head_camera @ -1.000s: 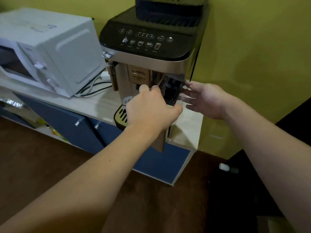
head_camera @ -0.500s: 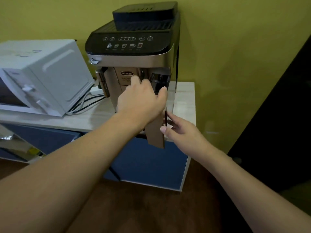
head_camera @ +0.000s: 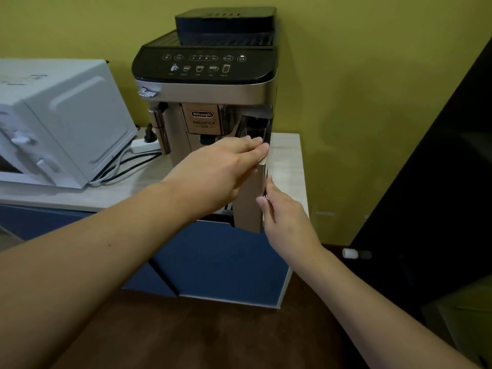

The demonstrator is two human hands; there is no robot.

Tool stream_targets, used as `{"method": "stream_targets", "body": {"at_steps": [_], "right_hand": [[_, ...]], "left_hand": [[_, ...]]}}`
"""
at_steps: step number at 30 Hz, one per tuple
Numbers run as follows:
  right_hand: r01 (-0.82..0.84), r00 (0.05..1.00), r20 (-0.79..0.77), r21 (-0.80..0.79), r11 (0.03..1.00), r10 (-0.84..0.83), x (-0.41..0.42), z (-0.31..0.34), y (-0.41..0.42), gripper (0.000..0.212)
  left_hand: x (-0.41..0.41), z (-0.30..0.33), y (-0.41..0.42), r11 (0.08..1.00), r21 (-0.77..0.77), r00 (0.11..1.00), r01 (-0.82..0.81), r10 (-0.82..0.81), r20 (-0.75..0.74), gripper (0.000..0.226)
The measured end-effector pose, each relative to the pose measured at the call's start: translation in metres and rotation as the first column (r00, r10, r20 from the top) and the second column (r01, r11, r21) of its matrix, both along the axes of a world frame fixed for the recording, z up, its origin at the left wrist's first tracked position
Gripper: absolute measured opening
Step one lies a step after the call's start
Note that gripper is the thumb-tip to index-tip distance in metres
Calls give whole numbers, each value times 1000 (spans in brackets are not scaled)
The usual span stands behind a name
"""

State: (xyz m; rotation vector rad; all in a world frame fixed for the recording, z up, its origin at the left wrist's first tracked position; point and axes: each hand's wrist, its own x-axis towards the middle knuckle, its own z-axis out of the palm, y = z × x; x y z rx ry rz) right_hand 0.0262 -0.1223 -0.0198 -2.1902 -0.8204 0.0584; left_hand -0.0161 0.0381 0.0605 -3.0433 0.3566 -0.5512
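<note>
A silver and black coffee machine (head_camera: 205, 91) stands on a pale wooden counter (head_camera: 287, 155). Its water tank (head_camera: 250, 203), with a silver front panel, sticks out forward at the machine's right front corner. My left hand (head_camera: 221, 169) reaches over from the left, and its fingers curl over the tank's top edge. My right hand (head_camera: 282, 211) holds the tank's lower right edge, thumb on the front panel and fingers along the side. The tank's dark inner part shows just above my left fingers.
A white microwave (head_camera: 61, 123) sits left of the machine, with cables and a white power strip (head_camera: 143, 145) between them. Blue cabinet doors (head_camera: 221, 259) lie below the counter. A dark panel (head_camera: 439, 182) stands at the right, and a small white-capped item (head_camera: 351, 253) lies on the floor.
My right hand dropped from beside the machine's upper right to the tank's lower right edge. My left hand stayed on the tank's top. The view pulled back and shifted.
</note>
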Motion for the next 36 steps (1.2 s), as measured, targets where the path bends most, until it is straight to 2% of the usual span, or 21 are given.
{"method": "stream_targets", "body": {"at_steps": [3,7,11,16,19,23,31,36], "right_hand": [[56,998,-25,18,998,-56,16,1,11,56],[89,996,10,3,996,-89,35,-1,19,54],[92,996,9,-3,996,-92,51,-4,25,52],[83,997,-8,45,996,-83,74,-4,32,48],[113,994,-4,-3,994,-113,95,-2,43,46],[117,993,30,-33,993,-116,112,-1,50,46],[81,994,81,-23,996,-79,119,-4,47,48],[99,993,73,-23,995,-98,119,-5,49,47]], "left_hand": [[14,2,-4,998,31,997,-62,60,53,46],[27,-2,-4,983,173,979,-61,25,203,40],[23,-25,-7,985,158,947,-66,12,321,55],[37,-45,-6,942,229,951,-246,189,245,66],[55,-49,-8,915,250,940,-318,268,212,70],[68,-63,-2,896,287,939,-340,307,155,70],[76,-71,3,890,301,931,-342,277,237,68],[80,-75,5,889,292,929,-352,295,223,67]]}}
